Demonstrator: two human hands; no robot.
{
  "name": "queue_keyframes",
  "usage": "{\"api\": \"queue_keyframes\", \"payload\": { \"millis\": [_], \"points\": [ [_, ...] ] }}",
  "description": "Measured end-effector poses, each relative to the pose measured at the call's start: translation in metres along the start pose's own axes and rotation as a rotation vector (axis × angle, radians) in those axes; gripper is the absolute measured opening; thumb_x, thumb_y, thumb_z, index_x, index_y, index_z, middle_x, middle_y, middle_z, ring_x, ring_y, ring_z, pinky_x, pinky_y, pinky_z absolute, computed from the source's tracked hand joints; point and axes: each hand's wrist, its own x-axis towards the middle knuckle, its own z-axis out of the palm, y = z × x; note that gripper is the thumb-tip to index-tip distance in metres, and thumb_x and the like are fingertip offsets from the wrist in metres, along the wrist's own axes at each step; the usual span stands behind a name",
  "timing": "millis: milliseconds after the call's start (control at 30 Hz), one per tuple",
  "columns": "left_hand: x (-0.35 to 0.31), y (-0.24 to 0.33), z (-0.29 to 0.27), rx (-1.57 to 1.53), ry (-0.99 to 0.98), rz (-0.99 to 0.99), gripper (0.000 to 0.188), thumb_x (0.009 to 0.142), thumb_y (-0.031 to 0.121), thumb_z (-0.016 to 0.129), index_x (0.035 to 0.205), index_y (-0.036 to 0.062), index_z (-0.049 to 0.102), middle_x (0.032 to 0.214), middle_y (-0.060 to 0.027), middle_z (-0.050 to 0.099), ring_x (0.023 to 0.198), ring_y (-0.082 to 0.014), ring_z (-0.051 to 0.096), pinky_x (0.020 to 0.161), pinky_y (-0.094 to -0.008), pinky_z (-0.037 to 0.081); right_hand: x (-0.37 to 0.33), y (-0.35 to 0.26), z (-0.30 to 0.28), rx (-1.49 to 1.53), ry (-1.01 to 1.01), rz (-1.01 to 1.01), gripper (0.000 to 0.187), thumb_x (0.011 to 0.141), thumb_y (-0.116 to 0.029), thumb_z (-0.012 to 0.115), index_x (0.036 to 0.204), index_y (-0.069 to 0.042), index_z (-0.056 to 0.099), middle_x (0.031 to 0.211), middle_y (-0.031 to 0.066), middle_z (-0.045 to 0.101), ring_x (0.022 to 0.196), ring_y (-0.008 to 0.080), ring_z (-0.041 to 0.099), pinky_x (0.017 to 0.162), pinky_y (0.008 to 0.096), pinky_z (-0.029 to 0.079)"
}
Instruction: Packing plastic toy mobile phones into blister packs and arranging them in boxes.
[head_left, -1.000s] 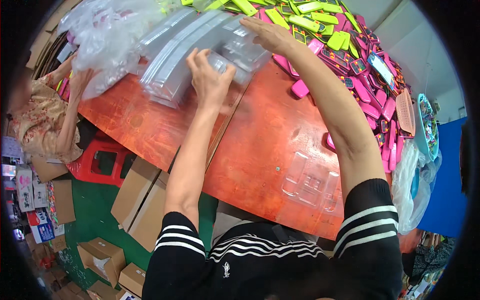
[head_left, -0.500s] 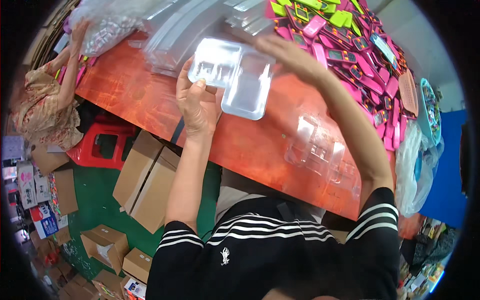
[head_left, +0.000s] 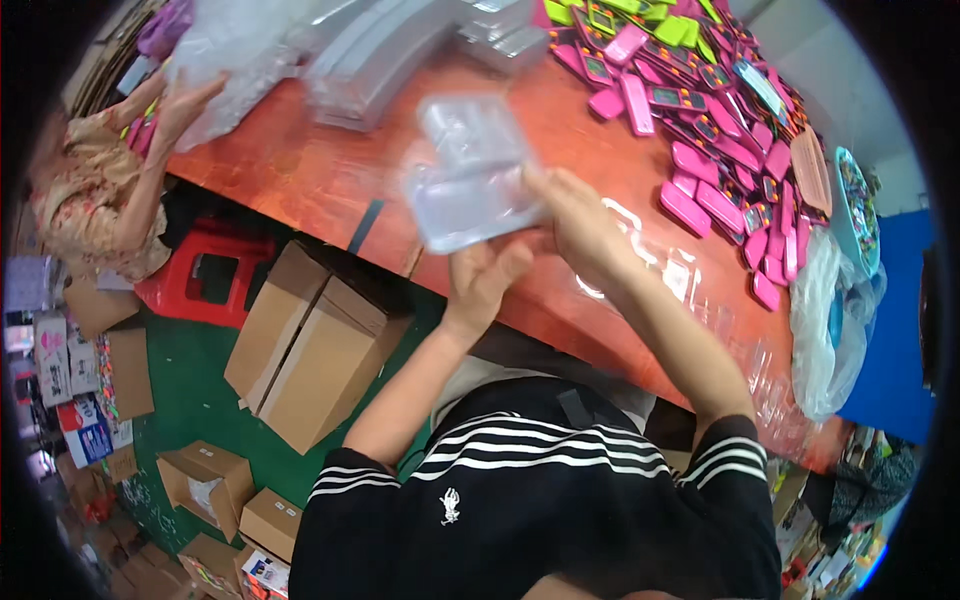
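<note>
A clear plastic clamshell pack [head_left: 468,205], its two halves unfolded, hangs tilted over the table and is blurred by motion. My right hand [head_left: 580,220] pinches it by its right edge. Just below the pack is my left hand [head_left: 483,285], thumb spread away from the fingers; the fingertips are at the pack's lower edge, partly hidden by it. Beyond the right hand lies a big pile of pink toy phones [head_left: 705,150], with lime-green ones [head_left: 650,20] at its far end.
Stacked clear packs [head_left: 370,75] stand at the table's far side; loose clear packs [head_left: 675,275] lie on the red table [head_left: 540,290]. A co-worker's hand [head_left: 190,100] is at a plastic bag [head_left: 235,60]. Cardboard boxes [head_left: 315,350] and a red stool [head_left: 205,275] occupy the floor left.
The clamshell has turned and dropped slightly toward me. My right hand has come back from the far side and gripped it; my left hand has slid down from it to its lower edge.
</note>
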Motion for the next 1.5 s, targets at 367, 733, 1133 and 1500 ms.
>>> {"api": "queue_keyframes", "payload": {
  "millis": [367,733,1133,1500],
  "points": [
    [-0.022,0.019,-0.007,-0.125,0.190,-0.131,0.054,0.077,0.025,0.072,0.119,0.0048,0.044,0.103,-0.0016,0.054,0.092,-0.0130,0.054,0.081,-0.0272,0.043,-0.062,0.007,-0.003,-0.860,-0.049,-0.714,0.035,0.068,-0.022,0.076,0.095,-0.006,0.060,0.069,0.0049,0.055,0.060,0.0124,0.053,0.051,0.0246,0.042],
    [-0.051,0.020,-0.030,0.044,0.220,-0.087,0.067,0.071,0.010,0.072,0.128,0.0075,0.038,0.122,-0.0062,0.046,0.111,-0.0202,0.046,0.096,-0.0359,0.037,-0.060,0.035,-0.011,-0.457,-0.282,-0.410,0.016,0.082,-0.016,0.064,0.086,-0.001,0.066,0.069,0.0022,0.057,0.063,0.0090,0.053,0.055,0.0257,0.042],
    [-0.074,0.042,-0.085,0.081,0.307,-0.148,0.092,0.069,0.054,0.069,0.133,0.0000,0.031,0.127,-0.0090,0.044,0.116,-0.0228,0.045,0.098,-0.0384,0.037,-0.003,0.049,0.030,-1.622,0.225,-1.007,0.016,0.070,-0.017,0.056,0.058,-0.008,0.060,0.058,0.0123,0.059,0.051,0.0247,0.061,0.041,0.0370,0.044],
    [-0.066,0.056,-0.078,0.007,0.317,-0.207,0.085,0.074,0.049,0.067,0.132,-0.0004,0.031,0.124,-0.0094,0.047,0.113,-0.0218,0.048,0.097,-0.0374,0.038,0.002,0.035,0.032,-1.413,0.059,-0.616,0.023,0.080,-0.030,0.056,0.073,-0.010,0.065,0.066,0.0118,0.063,0.059,0.0278,0.062,0.050,0.0370,0.046]
  ]
}}
